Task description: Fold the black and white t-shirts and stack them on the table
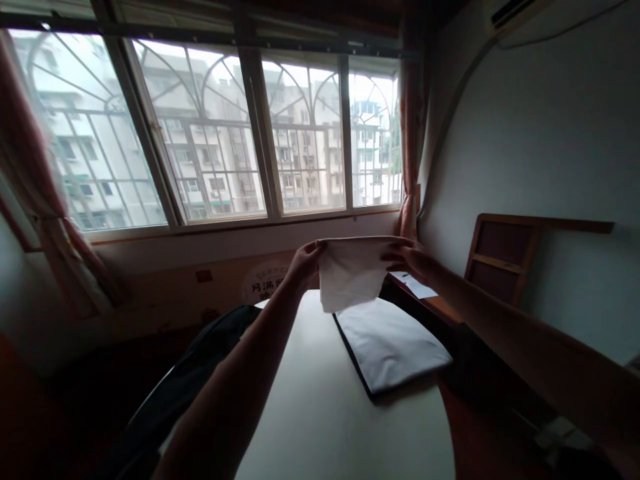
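A light-coloured piece of cloth [353, 277], perhaps a folded garment, hangs in the air between my two hands. My left hand [305, 262] pinches its upper left corner. My right hand [407, 257] grips the upper right end, with some fingers spread over the front of the fabric. The top edge is stretched nearly straight, and the lower part hangs down over the far part of the white table [320, 413]. Just below and to the right lies a folded white garment [395, 347], with a dark layer showing along its left and lower edges.
Dark clothing [215, 353] lies along the table's left side. White papers [415, 285] rest on a wooden surface behind at right. A wooden frame with dark panels [500, 260] leans by the right wall. Barred windows and tied curtains [410, 147] line the back.
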A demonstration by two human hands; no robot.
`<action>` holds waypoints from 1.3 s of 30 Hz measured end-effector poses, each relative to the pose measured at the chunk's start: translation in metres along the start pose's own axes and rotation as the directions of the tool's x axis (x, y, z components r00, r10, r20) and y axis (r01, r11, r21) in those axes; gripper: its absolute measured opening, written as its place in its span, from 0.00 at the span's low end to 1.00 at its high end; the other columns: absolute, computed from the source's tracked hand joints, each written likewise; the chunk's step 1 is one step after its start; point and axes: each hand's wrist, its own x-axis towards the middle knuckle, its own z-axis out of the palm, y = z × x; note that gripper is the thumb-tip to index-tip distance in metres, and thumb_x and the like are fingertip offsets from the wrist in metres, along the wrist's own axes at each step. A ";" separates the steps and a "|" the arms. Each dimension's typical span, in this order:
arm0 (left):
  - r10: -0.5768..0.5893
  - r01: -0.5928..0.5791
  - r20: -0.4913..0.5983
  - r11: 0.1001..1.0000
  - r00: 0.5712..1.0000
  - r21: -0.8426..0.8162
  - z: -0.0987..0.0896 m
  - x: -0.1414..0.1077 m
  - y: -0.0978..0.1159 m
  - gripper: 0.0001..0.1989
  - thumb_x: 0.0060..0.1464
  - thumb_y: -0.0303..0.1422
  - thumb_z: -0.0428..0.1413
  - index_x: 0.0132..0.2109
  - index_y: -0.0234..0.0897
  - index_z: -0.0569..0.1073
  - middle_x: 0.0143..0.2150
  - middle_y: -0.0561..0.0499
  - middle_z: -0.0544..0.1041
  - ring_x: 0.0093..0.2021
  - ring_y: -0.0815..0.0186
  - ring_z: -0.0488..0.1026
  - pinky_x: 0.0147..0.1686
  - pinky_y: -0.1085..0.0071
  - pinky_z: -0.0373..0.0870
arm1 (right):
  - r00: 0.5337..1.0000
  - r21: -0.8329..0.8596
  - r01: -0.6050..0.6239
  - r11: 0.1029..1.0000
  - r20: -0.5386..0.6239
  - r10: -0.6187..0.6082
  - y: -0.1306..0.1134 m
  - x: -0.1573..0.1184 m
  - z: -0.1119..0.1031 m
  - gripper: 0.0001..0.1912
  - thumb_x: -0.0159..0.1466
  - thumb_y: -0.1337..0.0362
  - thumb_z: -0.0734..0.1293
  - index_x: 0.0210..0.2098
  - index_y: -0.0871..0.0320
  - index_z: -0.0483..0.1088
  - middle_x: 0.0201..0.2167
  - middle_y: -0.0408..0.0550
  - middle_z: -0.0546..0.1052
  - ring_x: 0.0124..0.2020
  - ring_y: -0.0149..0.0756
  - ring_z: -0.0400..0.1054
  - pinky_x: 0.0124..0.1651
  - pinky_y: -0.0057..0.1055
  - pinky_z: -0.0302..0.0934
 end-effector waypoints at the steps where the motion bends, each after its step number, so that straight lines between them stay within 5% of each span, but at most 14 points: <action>1: 0.052 -0.054 0.028 0.997 0.998 0.052 0.005 0.001 -0.011 0.25 0.45 0.51 0.68 0.38 0.31 0.78 0.30 0.50 0.78 0.29 0.69 0.72 0.30 0.74 0.69 | 1.000 0.014 0.009 1.000 -0.006 -0.009 0.011 0.005 -0.011 0.11 0.63 0.71 0.65 0.46 0.59 0.71 0.36 0.49 0.79 0.35 0.36 0.78 0.30 0.29 0.74; 4: 0.159 -0.204 0.178 0.942 0.971 0.267 0.015 -0.019 -0.066 0.22 0.56 0.50 0.60 0.39 0.32 0.80 0.34 0.47 0.81 0.35 0.63 0.76 0.37 0.68 0.72 | 0.998 0.035 -0.057 0.998 -0.017 0.058 0.068 0.001 -0.049 0.09 0.60 0.69 0.68 0.40 0.58 0.72 0.38 0.49 0.80 0.38 0.37 0.78 0.38 0.32 0.75; 7: 0.149 -0.283 0.309 0.846 0.939 0.452 0.020 -0.073 -0.145 0.14 0.62 0.41 0.57 0.45 0.38 0.81 0.46 0.44 0.83 0.48 0.58 0.77 0.52 0.60 0.71 | 0.978 -0.025 -0.193 0.981 -0.083 0.190 0.148 -0.030 -0.092 0.07 0.54 0.66 0.69 0.34 0.57 0.74 0.44 0.51 0.81 0.42 0.40 0.77 0.45 0.34 0.74; 10: 0.038 -0.423 0.562 0.701 0.826 0.574 0.022 -0.131 -0.213 0.07 0.61 0.34 0.58 0.43 0.43 0.82 0.48 0.46 0.81 0.52 0.58 0.75 0.61 0.56 0.63 | 0.952 -0.248 -0.288 0.925 -0.181 0.248 0.214 -0.068 -0.130 0.07 0.48 0.65 0.69 0.28 0.57 0.74 0.47 0.52 0.81 0.48 0.48 0.76 0.50 0.41 0.72; 12: -0.034 -0.456 0.614 0.636 0.789 0.623 0.023 -0.156 -0.237 0.07 0.62 0.33 0.58 0.43 0.44 0.82 0.42 0.48 0.80 0.50 0.59 0.75 0.60 0.57 0.63 | 0.957 -0.381 -0.283 0.880 -0.177 0.231 0.237 -0.085 -0.148 0.08 0.47 0.62 0.67 0.28 0.56 0.73 0.51 0.53 0.80 0.53 0.52 0.74 0.55 0.43 0.69; 24: 0.109 -0.570 0.642 0.588 0.759 0.574 0.028 -0.163 -0.222 0.15 0.70 0.36 0.47 0.49 0.42 0.79 0.45 0.48 0.80 0.50 0.63 0.74 0.55 0.66 0.65 | 0.999 -0.830 0.011 0.557 -0.016 -0.043 0.219 -0.107 -0.158 0.09 0.53 0.61 0.62 0.28 0.55 0.73 0.53 0.55 0.77 0.57 0.49 0.70 0.62 0.43 0.60; 31: -0.134 -0.557 0.708 0.524 0.693 0.644 0.022 -0.171 -0.232 0.15 0.64 0.41 0.56 0.55 0.45 0.76 0.58 0.48 0.77 0.61 0.58 0.71 0.67 0.56 0.58 | 0.976 -0.951 0.079 0.299 0.135 0.173 0.209 -0.096 -0.166 0.12 0.52 0.68 0.63 0.30 0.54 0.79 0.53 0.52 0.77 0.56 0.48 0.70 0.63 0.43 0.60; 34: -0.100 -0.567 0.703 0.517 0.704 0.641 0.026 -0.173 -0.226 0.29 0.63 0.46 0.54 0.67 0.40 0.65 0.70 0.41 0.65 0.70 0.51 0.59 0.70 0.52 0.53 | 0.979 -0.959 0.191 0.208 0.200 0.025 0.203 -0.065 -0.136 0.16 0.57 0.66 0.64 0.41 0.55 0.80 0.61 0.55 0.71 0.65 0.50 0.63 0.69 0.46 0.54; 36: -0.101 -0.590 0.730 0.519 0.676 0.618 0.033 -0.173 -0.223 0.35 0.65 0.50 0.50 0.72 0.36 0.57 0.73 0.38 0.57 0.74 0.50 0.51 0.71 0.50 0.50 | 0.935 -0.908 0.347 0.235 0.353 -0.018 0.205 -0.041 -0.102 0.21 0.64 0.62 0.62 0.53 0.57 0.76 0.65 0.57 0.67 0.68 0.48 0.58 0.71 0.45 0.51; 39: -0.203 -0.582 0.751 0.519 0.628 0.627 0.045 -0.174 -0.226 0.40 0.65 0.54 0.47 0.73 0.33 0.54 0.74 0.34 0.55 0.74 0.47 0.50 0.71 0.47 0.48 | 0.853 -0.847 0.454 0.276 0.503 0.140 0.222 -0.010 -0.051 0.32 0.68 0.53 0.61 0.69 0.57 0.62 0.71 0.57 0.58 0.73 0.50 0.50 0.72 0.49 0.47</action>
